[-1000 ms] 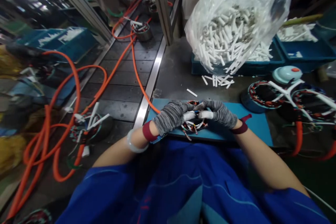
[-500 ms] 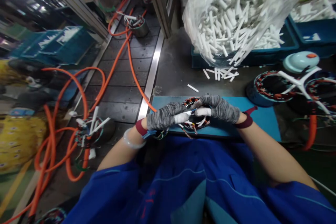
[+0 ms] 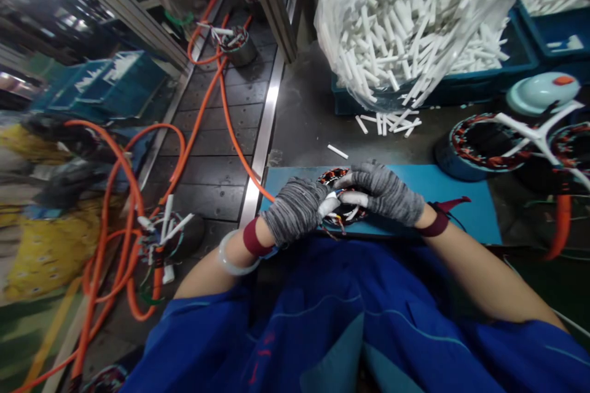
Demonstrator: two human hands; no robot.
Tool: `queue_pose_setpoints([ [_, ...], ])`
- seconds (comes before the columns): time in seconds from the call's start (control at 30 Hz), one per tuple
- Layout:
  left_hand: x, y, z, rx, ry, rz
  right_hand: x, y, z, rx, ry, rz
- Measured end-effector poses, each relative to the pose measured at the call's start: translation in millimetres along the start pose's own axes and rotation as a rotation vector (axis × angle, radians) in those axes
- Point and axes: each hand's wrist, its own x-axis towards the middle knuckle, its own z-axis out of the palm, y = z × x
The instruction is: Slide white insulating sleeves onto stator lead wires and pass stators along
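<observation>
Together, left hand (image 3: 295, 210) and right hand (image 3: 386, 191), gloved fingertips pinched on wires above the stator (image 3: 342, 196).

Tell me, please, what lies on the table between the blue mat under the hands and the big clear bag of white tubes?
In the head view, bare grey table with loose white tubes: one lone tube near the blue mat, a small cluster below the bag.

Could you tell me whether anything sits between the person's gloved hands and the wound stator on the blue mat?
Nothing visible does: the left hand and right hand already rest on the stator on the blue mat, fingers among its wires.
</observation>
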Motion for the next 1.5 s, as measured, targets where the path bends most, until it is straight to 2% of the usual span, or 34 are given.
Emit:
queue_pose_setpoints([
  [0.07, 4, 7, -0.5, 0.096, -0.041, -0.034, -5, 4, -9, 0.004, 0.037, 0.017],
  [0.17, 19, 14, -3.8, 0.168, -0.079, -0.059, -12, 9, -16, 0.127, 0.081, 0.126],
  [0.33, 51, 18, -7.3, 0.171, -0.149, 0.083, -11, 11, -17, 0.289, 0.133, 0.284],
  [0.47, 60, 26, -5.4, 0.139, -0.169, 0.089, -12, 12, -18, 0.308, 0.147, 0.326],
  [0.57, 45, 21, -10.3, 0.077, -0.064, 0.069, -22, 11, -19, 0.268, 0.187, 0.359],
  [0.67, 14, -7, -19.5, -0.070, 0.029, 0.139, -36, 7, -19, 0.208, 0.135, 0.430],
  [0.77, -17, -45, -18.5, -0.383, -0.012, 0.298, -46, 4, -14, 0.222, 0.037, 0.508],
  [0.87, -35, -62, -3.6, -0.534, -0.007, 0.286, -43, 10, -9, 0.193, 0.093, 0.462],
  [0.93, -41, -54, 6.6, -0.453, 0.086, 0.213, -36, 19, -8, 0.139, 0.131, 0.384],
  [1.03, -45, -30, 11.9, -0.127, 0.228, 0.079, -17, 37, -9, -0.017, 0.113, 0.271],
  [1.13, -41, -13, 9.1, 0.095, 0.227, 0.117, 9, 55, -3, -0.347, 0.044, 0.198],
  [1.2, -36, -11, 9.6, 0.039, 0.210, 0.149, 25, 63, 6, -0.477, 0.000, 0.179],
  [1.27, -33, -12, 14.8, -0.110, 0.231, 0.106, 38, 67, 15, -0.500, -0.039, 0.177],
  [1.4, -39, -12, 31.4, -0.296, 0.375, 0.013, 41, 57, 18, -0.556, -0.061, 0.178],
  [1.43, -40, -11, 34.0, -0.313, 0.400, 0.002, 36, 51, 15, -0.547, -0.010, 0.176],
  [1.5, -41, -6, 34.7, -0.341, 0.418, -0.015, 20, 35, 6, -0.452, 0.208, 0.182],
])
